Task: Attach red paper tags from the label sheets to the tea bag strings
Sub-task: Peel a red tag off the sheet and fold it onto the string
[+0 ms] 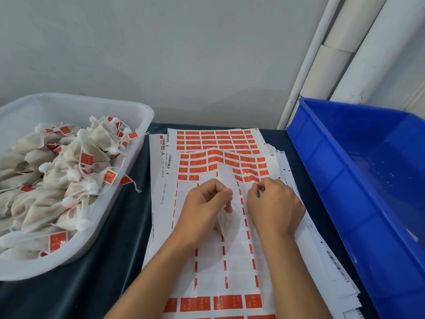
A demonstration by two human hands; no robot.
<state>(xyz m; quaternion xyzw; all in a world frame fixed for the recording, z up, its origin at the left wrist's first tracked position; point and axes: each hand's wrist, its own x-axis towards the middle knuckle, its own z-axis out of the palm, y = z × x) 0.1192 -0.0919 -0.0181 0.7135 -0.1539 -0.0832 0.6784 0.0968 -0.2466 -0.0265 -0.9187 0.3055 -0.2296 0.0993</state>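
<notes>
A deep blue plastic crate (368,171) stands at the right edge of the table (119,226), which wears a dark teal cloth. At the left sits a translucent white plastic tub (128,116) — rounded at the corners. Behind them rises a pale grey wall (172,54), with white pipes (333,61) running up the right corner — one jointed partway.

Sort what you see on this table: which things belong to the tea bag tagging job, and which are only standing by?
Part of the job:
- top label sheet
- tea bag held in the left hand
- right hand pinching at the red tags
- white tub of tagged tea bags

Standing by:
- blue crate
- white pipes
</notes>
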